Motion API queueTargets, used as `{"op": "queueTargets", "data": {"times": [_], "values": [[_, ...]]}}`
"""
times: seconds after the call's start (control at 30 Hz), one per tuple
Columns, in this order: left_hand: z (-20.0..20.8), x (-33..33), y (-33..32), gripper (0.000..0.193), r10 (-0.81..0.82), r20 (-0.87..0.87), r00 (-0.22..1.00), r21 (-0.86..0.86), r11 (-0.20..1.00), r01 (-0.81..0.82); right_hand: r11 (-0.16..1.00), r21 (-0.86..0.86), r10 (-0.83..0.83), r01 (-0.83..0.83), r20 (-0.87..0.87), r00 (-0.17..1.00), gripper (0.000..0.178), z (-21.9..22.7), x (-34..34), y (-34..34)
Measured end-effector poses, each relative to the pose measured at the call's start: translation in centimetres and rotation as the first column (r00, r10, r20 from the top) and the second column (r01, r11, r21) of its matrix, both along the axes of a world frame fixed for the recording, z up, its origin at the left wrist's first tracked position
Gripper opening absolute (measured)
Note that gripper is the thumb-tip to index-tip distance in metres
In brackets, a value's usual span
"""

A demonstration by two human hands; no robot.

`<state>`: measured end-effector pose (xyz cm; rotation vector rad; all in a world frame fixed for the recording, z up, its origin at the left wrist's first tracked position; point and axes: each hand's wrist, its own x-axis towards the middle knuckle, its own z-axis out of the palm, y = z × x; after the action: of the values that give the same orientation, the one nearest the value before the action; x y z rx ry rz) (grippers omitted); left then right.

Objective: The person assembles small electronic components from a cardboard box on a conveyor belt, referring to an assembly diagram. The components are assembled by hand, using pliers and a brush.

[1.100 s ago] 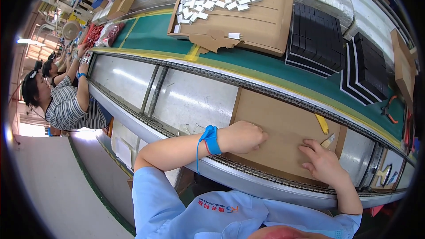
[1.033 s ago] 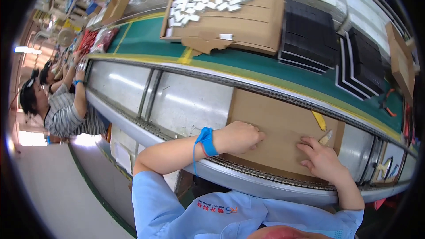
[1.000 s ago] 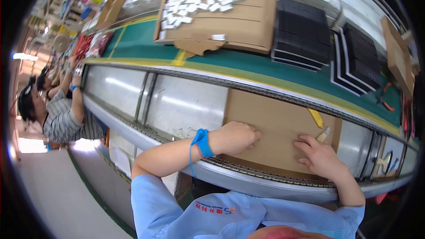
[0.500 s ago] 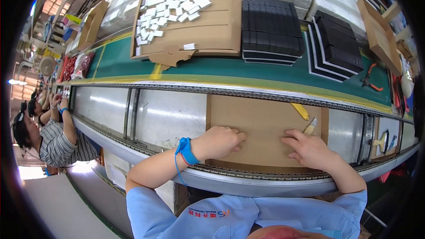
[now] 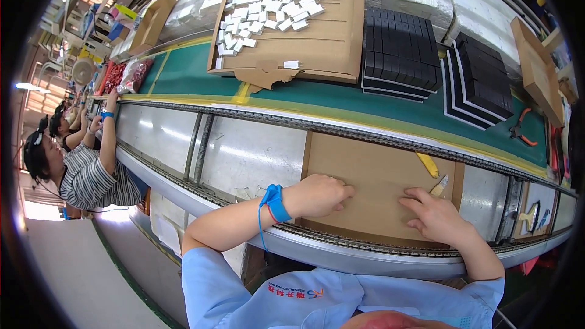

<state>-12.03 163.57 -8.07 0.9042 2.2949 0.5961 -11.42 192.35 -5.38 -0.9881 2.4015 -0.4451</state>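
A shallow brown cardboard tray (image 5: pixel 378 173) lies across the rails of the line in front of me. My left hand (image 5: pixel 320 196), with a blue wrist strap (image 5: pixel 277 203), is over the tray's left part. Its fingers are bent, thumb and forefinger a little apart, and nothing shows between them. Over the right part is my right hand (image 5: pixel 434 216), fingers spread and bent, holding nothing visible. Just beyond it in the tray lie a yellow strip-like piece (image 5: pixel 428 164) and a small pale, blade-like piece (image 5: pixel 440 184).
On the green bench (image 5: pixel 292 92) beyond stand a large carton tray (image 5: pixel 332 42) of small white parts, two stacks of black blocks (image 5: pixel 402 49) (image 5: pixel 484 73) and orange-handled pliers (image 5: pixel 522 129). A person (image 5: pixel 91 164) in a striped shirt works at the left.
The whole view has shifted slightly, so the scene sits further right. My hands keep nearly the same place over the tray. The striped-shirt person's arm now reaches toward the bench.
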Motion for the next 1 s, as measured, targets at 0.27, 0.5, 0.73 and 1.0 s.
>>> {"op": "queueTargets", "data": {"times": [0.27,0.5,0.73,1.0], "values": [[-0.09,-0.14,-0.21,0.030,-0.034,0.008,0.999,-0.033,0.999,0.034,1.000,0.006,0.004,-0.004,-0.011,1.000,0.044,0.14,0.01,-0.21],[-0.64,-0.05,-0.35,0.031,-0.060,-0.010,0.998,-0.034,0.998,0.060,0.999,0.048,-0.009,0.006,0.058,0.998,0.048,0.36,-0.13,-0.36],[-0.48,-0.01,-0.37,0.031,-0.073,-0.025,0.997,-0.034,0.997,0.072,1.000,0.023,-0.005,0.003,0.054,0.999,0.049,0.28,-0.12,-0.33],[-0.57,-0.07,-0.44,0.033,-0.087,-0.035,0.996,-0.047,0.995,0.086,1.000,-0.008,0.010,-0.010,0.016,1.000,0.045,0.31,-0.16,-0.29]]}}
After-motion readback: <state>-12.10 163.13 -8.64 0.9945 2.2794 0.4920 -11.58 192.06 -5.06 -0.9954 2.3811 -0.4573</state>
